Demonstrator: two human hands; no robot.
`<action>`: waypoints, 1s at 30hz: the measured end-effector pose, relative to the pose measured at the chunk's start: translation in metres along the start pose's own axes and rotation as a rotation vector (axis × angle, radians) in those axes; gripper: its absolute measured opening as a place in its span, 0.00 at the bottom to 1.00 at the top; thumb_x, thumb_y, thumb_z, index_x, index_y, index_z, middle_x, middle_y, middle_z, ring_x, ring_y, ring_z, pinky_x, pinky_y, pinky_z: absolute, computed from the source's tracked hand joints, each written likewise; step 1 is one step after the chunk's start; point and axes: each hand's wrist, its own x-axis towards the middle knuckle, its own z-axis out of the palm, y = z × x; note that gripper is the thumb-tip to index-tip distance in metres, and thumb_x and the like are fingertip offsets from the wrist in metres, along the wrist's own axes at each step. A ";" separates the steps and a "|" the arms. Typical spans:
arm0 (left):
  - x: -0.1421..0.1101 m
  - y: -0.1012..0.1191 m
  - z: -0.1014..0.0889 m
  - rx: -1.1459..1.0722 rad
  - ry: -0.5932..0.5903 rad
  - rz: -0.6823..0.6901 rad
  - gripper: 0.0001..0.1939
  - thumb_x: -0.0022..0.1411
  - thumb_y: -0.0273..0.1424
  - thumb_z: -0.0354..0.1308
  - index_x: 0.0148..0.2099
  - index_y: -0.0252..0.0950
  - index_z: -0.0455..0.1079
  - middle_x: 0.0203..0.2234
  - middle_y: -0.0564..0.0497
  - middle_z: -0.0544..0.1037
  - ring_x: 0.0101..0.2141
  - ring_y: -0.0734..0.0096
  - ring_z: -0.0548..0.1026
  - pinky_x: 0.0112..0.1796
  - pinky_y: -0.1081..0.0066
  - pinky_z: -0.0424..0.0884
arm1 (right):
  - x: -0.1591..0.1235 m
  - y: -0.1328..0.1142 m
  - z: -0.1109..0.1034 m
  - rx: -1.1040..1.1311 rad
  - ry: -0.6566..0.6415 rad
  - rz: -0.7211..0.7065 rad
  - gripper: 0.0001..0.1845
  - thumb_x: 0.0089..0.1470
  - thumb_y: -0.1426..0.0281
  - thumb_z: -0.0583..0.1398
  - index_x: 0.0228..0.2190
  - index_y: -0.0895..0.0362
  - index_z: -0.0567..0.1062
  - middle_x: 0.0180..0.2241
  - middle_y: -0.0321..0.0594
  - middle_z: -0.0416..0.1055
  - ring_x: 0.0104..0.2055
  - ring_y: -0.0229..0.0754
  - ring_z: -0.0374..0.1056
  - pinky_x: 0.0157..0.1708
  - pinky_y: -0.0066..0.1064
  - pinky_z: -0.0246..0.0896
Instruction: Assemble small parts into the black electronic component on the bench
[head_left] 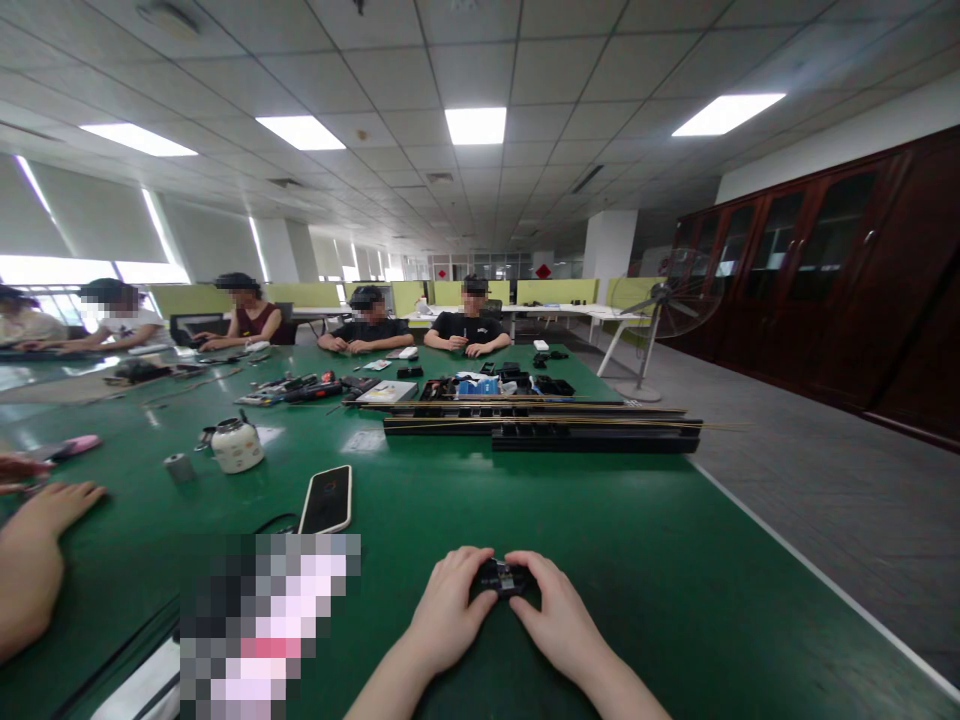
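Black, small, seemingly hard-cased device [504, 577], with a paler metallic-looking patch at its middle; exact kind too small to tell. Position: at the near side of the green table [645, 560], between the two hands; whether it rests on the surface or is lifted cannot be told. Grip: left hand [451, 600] grasping one end between thumb and fingers, right hand [553, 604] grasping the other in the same manner, both thumbs on the near side. Handling, by judgement: light, stiff, probably smooth and a little slippery; the middle patch perhaps the most delicate portion. Best hold: the two solid ends, fingertips clear of the centre, pressure modest. Surroundings: a phone [327, 500] with a pale case, lying beyond the left hand and off to its side; a pale jar [238, 446] and a small grey cylinder [179, 468], farther left; long black rails [596, 436] with thin rods, across the table ahead; a neighbour's hand [64, 508], at far left.
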 end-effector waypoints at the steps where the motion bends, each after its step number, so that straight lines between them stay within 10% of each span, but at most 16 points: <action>1: 0.000 0.000 0.000 -0.001 0.000 -0.001 0.21 0.55 0.28 0.52 0.52 0.38 0.63 0.47 0.48 0.70 0.48 0.63 0.65 0.50 0.66 0.59 | 0.000 0.000 0.000 0.001 0.001 -0.001 0.22 0.41 0.76 0.55 0.41 0.53 0.71 0.45 0.40 0.71 0.50 0.46 0.64 0.51 0.37 0.56; 30: 0.000 -0.005 0.001 -0.048 0.042 0.045 0.21 0.54 0.28 0.54 0.52 0.40 0.64 0.47 0.48 0.70 0.48 0.62 0.66 0.49 0.63 0.61 | 0.003 -0.003 -0.002 -0.011 -0.042 0.002 0.11 0.45 0.72 0.57 0.33 0.53 0.73 0.44 0.41 0.70 0.50 0.46 0.63 0.51 0.37 0.54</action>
